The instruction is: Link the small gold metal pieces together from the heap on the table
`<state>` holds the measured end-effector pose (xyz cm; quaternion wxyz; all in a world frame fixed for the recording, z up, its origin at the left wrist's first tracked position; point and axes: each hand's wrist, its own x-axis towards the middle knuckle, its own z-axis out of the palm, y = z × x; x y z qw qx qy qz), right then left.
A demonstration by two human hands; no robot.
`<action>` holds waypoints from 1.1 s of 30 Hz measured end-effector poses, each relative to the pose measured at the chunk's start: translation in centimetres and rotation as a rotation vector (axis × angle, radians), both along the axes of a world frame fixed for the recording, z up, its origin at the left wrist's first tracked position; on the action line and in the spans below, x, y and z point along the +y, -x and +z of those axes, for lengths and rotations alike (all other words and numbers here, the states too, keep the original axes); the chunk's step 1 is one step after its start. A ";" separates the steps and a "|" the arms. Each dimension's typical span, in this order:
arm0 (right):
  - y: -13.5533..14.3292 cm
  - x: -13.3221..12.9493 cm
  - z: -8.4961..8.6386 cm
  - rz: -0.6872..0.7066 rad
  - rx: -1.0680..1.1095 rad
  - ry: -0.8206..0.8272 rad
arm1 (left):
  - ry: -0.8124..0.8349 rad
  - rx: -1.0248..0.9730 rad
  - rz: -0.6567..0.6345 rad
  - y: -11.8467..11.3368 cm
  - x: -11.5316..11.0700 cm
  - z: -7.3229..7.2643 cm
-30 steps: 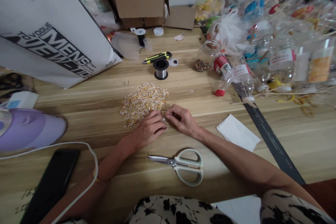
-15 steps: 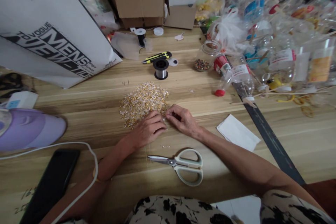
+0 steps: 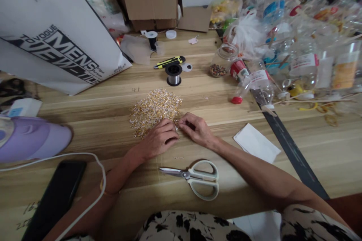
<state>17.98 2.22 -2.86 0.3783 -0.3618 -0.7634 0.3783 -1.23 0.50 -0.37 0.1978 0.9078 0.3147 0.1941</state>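
- Head view: the left hand and right hand had barely moved, fingers curled inward; I couldn't tell whether they held anything.
- The gold-and-silver pile lay right beside the left hand.
- The white box read "TO VOGUE" and "MENS".

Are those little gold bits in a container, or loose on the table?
Loose: the gold bits lie heaped directly on the table; its wood grain shows at the pile's edges.

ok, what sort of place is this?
Probably a small craft workspace, maybe at home: there's a pile of small gold- and silver-toned pieces, scissors, and a spool near a utility knife.
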 end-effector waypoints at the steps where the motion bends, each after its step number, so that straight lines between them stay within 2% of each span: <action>1: 0.0 0.0 0.0 0.001 0.000 -0.002 | 0.001 0.000 -0.001 0.0 0.0 0.0; 15: 0.1 -0.1 0.5 0.000 -0.001 0.018 | -0.050 0.025 -0.021 0.2 0.0 -0.6; 22: 0.1 0.0 0.1 -0.001 0.005 0.014 | -0.068 0.060 -0.028 0.2 -0.1 -0.7; 33: 0.1 0.0 0.1 -0.011 0.002 0.039 | -0.198 0.106 -0.019 -0.1 -0.3 -1.0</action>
